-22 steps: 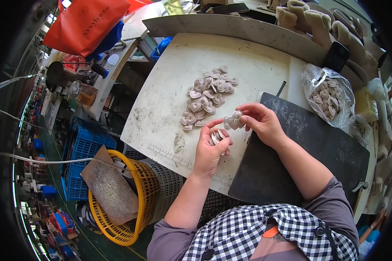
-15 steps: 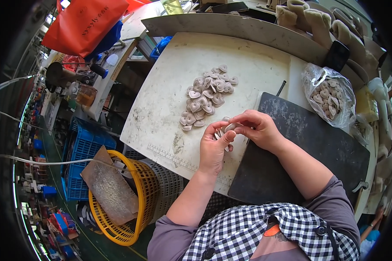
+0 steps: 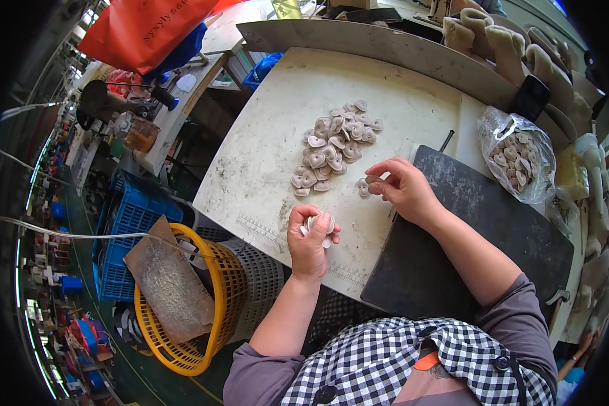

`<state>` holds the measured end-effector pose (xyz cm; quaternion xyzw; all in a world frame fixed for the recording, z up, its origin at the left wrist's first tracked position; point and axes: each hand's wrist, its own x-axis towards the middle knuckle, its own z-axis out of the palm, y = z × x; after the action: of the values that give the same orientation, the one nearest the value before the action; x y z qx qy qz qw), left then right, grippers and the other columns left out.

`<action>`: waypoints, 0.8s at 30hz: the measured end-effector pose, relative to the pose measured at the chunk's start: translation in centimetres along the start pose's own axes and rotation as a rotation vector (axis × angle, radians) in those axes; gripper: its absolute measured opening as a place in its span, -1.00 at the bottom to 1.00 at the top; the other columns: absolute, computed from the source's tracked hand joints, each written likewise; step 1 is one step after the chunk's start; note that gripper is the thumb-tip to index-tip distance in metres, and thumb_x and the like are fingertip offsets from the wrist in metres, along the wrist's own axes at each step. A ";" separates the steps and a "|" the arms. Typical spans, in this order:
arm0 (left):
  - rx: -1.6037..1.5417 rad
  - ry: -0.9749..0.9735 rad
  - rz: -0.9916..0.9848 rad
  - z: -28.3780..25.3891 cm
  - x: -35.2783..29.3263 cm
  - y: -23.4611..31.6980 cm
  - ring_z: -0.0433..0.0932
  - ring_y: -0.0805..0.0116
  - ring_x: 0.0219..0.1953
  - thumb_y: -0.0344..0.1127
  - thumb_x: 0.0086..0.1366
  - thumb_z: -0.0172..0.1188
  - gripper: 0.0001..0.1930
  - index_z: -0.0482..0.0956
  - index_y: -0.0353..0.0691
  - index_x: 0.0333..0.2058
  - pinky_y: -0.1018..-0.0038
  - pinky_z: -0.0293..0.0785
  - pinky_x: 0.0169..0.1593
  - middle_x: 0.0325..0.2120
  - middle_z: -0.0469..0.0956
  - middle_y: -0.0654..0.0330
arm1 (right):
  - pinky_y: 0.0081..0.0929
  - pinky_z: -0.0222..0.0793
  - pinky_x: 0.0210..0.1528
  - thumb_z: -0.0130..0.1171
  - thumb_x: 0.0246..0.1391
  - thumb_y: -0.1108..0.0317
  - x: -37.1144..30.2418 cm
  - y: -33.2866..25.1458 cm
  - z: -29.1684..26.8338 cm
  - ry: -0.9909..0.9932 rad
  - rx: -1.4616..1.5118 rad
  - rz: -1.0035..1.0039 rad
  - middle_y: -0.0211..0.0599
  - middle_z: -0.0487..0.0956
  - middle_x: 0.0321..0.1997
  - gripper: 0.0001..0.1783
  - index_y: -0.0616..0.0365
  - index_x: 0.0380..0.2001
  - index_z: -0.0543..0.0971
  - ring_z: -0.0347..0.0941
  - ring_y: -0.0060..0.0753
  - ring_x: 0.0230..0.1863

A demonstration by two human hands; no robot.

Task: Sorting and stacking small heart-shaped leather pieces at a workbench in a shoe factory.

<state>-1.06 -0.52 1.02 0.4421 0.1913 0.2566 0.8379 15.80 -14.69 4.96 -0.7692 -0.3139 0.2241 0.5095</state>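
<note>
A loose pile of small beige heart-shaped pieces [image 3: 331, 152] lies on the white worktable [image 3: 257, 162]. Near the table's front edge, my left hand [image 3: 309, 240] is closed around several of these pieces, whose pale edges show between thumb and fingers. My right hand [image 3: 402, 189] pinches one heart-shaped piece [image 3: 373, 180] between thumb and fingertips, above the table and just left of the black mat. Beside those fingertips a small heart-shaped piece [image 3: 364, 188] rests on the table, apart from the pile.
A black mat [image 3: 467, 230] covers the right side, with a dark rod [image 3: 447, 140] beyond it. A clear plastic bag [image 3: 521, 155] holds more pieces, near a phone [image 3: 530, 97]. A grey board [image 3: 386, 51] borders the back. Left stand a yellow basket [image 3: 218, 318] and blue crate [image 3: 132, 223].
My hands have moved apart: the left went left and slightly down with its pieces, the right moved slightly up with one piece. A single piece now shows on the table near my right fingertips.
</note>
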 end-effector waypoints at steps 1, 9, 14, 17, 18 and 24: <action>-0.003 0.003 0.004 -0.2 -0.1 0.0 0.56 0.41 -0.45 -0.44 0.28 0.21 -0.84 0.39 -0.10 -0.25 0.50 0.45 -0.49 -0.47 0.50 0.27 | -0.50 0.49 -0.18 0.29 0.07 0.47 0.2 -0.2 0.3 -0.004 -0.003 -0.003 -0.27 0.52 -0.14 -0.73 0.15 -0.12 0.60 0.55 -0.42 -0.27; 0.015 -0.145 0.062 -0.4 0.1 0.0 0.63 0.28 -0.27 -0.46 0.27 0.17 -0.82 0.41 -0.13 -0.18 0.52 0.59 -0.39 -0.14 0.54 0.16 | -0.26 0.46 -0.06 0.28 0.02 0.36 0.7 -0.6 1.3 -0.070 -0.509 -0.058 -0.14 0.49 -0.06 -0.74 0.07 -0.16 0.60 0.54 -0.09 -0.16; -0.023 -0.140 -0.012 -0.3 0.3 0.4 0.62 0.32 -0.24 -0.48 0.29 0.18 -0.77 0.46 -0.14 -0.09 0.51 0.59 -0.35 -0.16 0.57 0.19 | -0.26 0.48 -0.06 0.24 0.04 0.32 0.2 -0.5 1.5 -0.033 -0.541 -0.094 -0.19 0.49 -0.09 -0.73 0.06 -0.15 0.59 0.53 -0.12 -0.11; 0.024 -0.130 -0.021 -0.2 0.2 -0.2 0.61 0.38 -0.26 -0.48 0.30 0.21 -0.77 0.49 -0.15 -0.09 0.51 0.59 -0.33 -0.26 0.56 0.25 | -0.38 0.50 -0.15 0.30 0.01 0.37 -0.2 -0.6 1.2 -0.028 -0.424 -0.135 -0.25 0.53 -0.19 -0.70 0.09 -0.14 0.58 0.56 -0.28 -0.22; 0.060 -0.125 -0.020 0.0 0.2 -0.3 0.60 0.42 -0.28 -0.48 0.30 0.22 -0.79 0.50 -0.16 -0.11 0.50 0.59 -0.32 -0.31 0.55 0.28 | -0.46 0.51 -0.20 0.34 0.01 0.41 -0.5 -0.6 1.2 -0.028 -0.292 -0.152 -0.29 0.56 -0.24 -0.69 0.12 -0.14 0.57 0.57 -0.40 -0.28; 0.151 -0.219 0.001 1.4 -0.3 0.1 0.49 0.59 -0.39 -0.31 0.07 0.48 -0.52 0.55 -0.19 -0.02 0.65 0.49 -0.33 -0.33 0.53 0.36 | -0.62 0.52 -0.17 0.32 0.05 0.59 -3.2 0.0 3.4 -0.114 0.333 -0.169 -0.34 0.64 -0.26 -0.75 0.28 -0.19 0.53 0.56 -0.63 -0.25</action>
<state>-0.53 -1.52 1.84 0.5294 0.1175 0.1921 0.8180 11.32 -14.78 3.74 -0.6314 -0.3642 0.2726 0.6280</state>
